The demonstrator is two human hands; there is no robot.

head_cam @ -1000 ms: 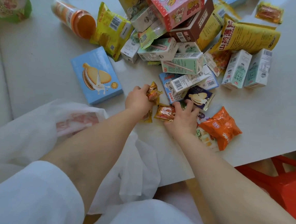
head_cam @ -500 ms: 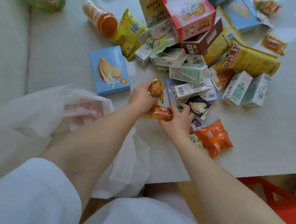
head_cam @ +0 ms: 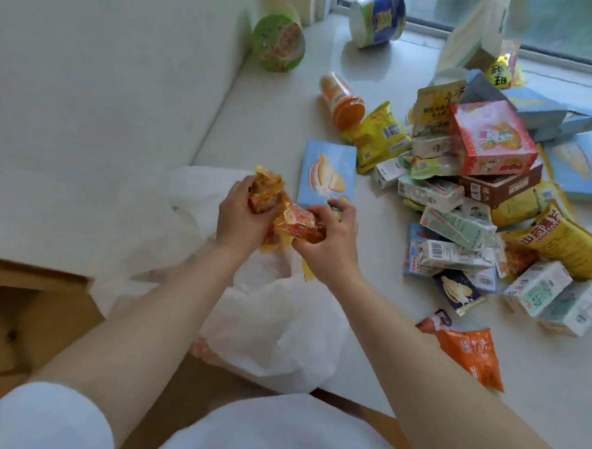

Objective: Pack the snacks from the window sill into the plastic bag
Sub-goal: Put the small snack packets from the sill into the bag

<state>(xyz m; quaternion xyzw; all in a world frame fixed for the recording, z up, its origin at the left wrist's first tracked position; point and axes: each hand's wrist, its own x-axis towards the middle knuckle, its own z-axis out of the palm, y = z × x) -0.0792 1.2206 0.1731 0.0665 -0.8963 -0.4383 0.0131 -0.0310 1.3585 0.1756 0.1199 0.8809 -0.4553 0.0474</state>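
My left hand [head_cam: 236, 217] grips a bunch of small orange-red snack packets [head_cam: 265, 193]. Close beside it, my right hand [head_cam: 331, 236] holds another orange-red packet [head_cam: 301, 224], and the two bundles touch. Both hands hover over the white plastic bag [head_cam: 275, 329], which lies crumpled at the window sill's near left edge. A pile of snack boxes and bags [head_cam: 460, 198] lies on the window sill [head_cam: 276, 120] to the right. A light blue cookie box [head_cam: 326, 172] lies just behind my hands.
Two instant noodle bowls, green [head_cam: 280, 41] and blue [head_cam: 379, 17], lie at the back by the window. An orange cup [head_cam: 342, 101] lies on its side. An orange snack bag [head_cam: 469, 353] sits near the front edge. A white wall stands left, wooden furniture [head_cam: 15, 312] below it.
Both hands lifted the orange-red packets off the sill and carried them left, from beside the pile to above the plastic bag. The camera view swung left and up.
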